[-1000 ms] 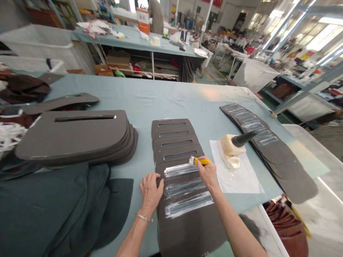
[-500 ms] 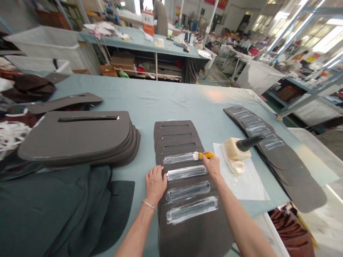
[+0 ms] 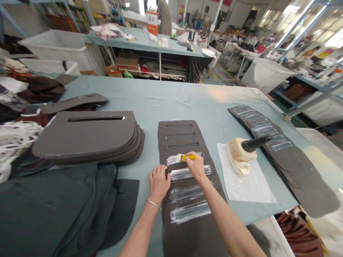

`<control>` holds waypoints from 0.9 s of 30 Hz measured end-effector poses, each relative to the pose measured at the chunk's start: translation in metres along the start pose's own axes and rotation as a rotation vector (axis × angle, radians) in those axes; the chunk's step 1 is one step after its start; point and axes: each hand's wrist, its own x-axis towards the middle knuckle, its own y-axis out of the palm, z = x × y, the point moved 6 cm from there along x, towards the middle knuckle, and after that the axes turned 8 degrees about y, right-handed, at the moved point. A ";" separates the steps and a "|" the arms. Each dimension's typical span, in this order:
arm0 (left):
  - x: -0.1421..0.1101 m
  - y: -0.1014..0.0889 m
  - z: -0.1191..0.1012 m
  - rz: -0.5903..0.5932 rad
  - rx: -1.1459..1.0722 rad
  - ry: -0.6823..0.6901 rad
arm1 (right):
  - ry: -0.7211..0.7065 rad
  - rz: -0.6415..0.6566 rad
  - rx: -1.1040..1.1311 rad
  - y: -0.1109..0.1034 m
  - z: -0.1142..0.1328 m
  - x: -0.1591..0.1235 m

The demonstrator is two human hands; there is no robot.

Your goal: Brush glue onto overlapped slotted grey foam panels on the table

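My right hand (image 3: 195, 166) grips a small brush (image 3: 188, 157) with a yellow handle. Its white-coated bristles touch the slot of one dark grey panel in an overlapping row of slotted panels (image 3: 193, 237). White paste frames the slots of the nearer panels, while the farther slots look uncoated. My left hand (image 3: 159, 182) lies flat with fingers stretched on the left edge of the row. To the right, a cream-coloured glue container (image 3: 238, 151) with a black handle-like piece leaning out of it sits on a white sheet (image 3: 252, 191).
A thick stack of slotted grey panels (image 3: 88, 137) stands left, behind dark green fabric (image 3: 48, 207). Another fanned row of coated panels (image 3: 292, 160) lies at the right edge of the blue-covered table (image 3: 166, 101). White bins and a second table (image 3: 128, 43) are beyond.
My right hand has drawn the brush leftward along the same slot. My left hand keeps its place on the panels. The whole view has shifted slightly.
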 end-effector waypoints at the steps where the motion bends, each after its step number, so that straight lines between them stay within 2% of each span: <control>1: 0.000 0.000 0.000 0.000 0.003 -0.001 | -0.016 -0.046 -0.046 -0.003 0.001 0.000; 2: 0.000 0.000 0.000 0.000 0.008 -0.003 | -0.066 -0.052 -0.076 -0.005 0.004 0.000; 4: 0.000 0.000 -0.001 -0.002 0.022 0.000 | -0.182 0.026 -0.105 -0.007 0.006 0.000; 6: 0.000 0.001 -0.002 -0.004 0.033 0.011 | -0.191 0.080 -0.132 -0.018 -0.006 0.007; 7: 0.000 0.002 -0.002 -0.006 0.038 0.017 | -0.148 0.060 -0.157 -0.031 -0.018 0.014; 10: 0.001 0.003 -0.002 -0.006 0.047 0.028 | 0.008 -0.109 -0.267 -0.079 -0.057 0.037; 12: 0.001 0.004 -0.002 -0.004 0.059 0.026 | 0.005 -0.175 -0.324 -0.100 -0.072 0.046; 15: 0.001 0.005 -0.002 0.000 0.070 0.024 | -0.089 -0.122 -0.331 -0.100 -0.074 0.049; 19: 0.001 0.005 -0.003 0.001 0.069 0.025 | -0.082 -0.164 -0.338 -0.093 -0.072 0.045; 21: 0.001 0.005 -0.003 -0.003 0.065 0.020 | -0.108 -0.146 -0.314 -0.091 -0.072 0.044; 23: 0.000 0.005 -0.003 -0.006 0.054 0.013 | -0.092 -0.118 -0.301 -0.093 -0.075 0.044; 27: 0.000 0.005 0.001 -0.007 0.001 -0.023 | -0.014 -0.221 -0.274 -0.099 -0.068 0.036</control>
